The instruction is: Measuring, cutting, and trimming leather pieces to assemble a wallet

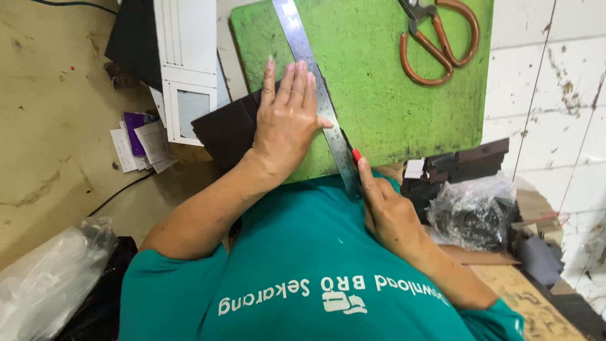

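Note:
My left hand [287, 120] lies flat, fingers spread, pressing a steel ruler [303, 50] onto a dark brown sheet [224, 129] on a green cutting mat [391, 95]. The ruler runs diagonally from the mat's top down to its near edge. My right hand [388, 211] grips a red-tipped cutter [356, 155] with its tip against the ruler's right edge near the mat's front edge. Most of the cutter is hidden in my fist.
Brown-handled scissors [439, 38] lie at the mat's top right. Dark cut strips [467, 161] and a crinkled plastic bag [470, 211] sit right of me. White framed panels [186, 69], paper scraps [142, 145] and another plastic bag [44, 278] are to the left.

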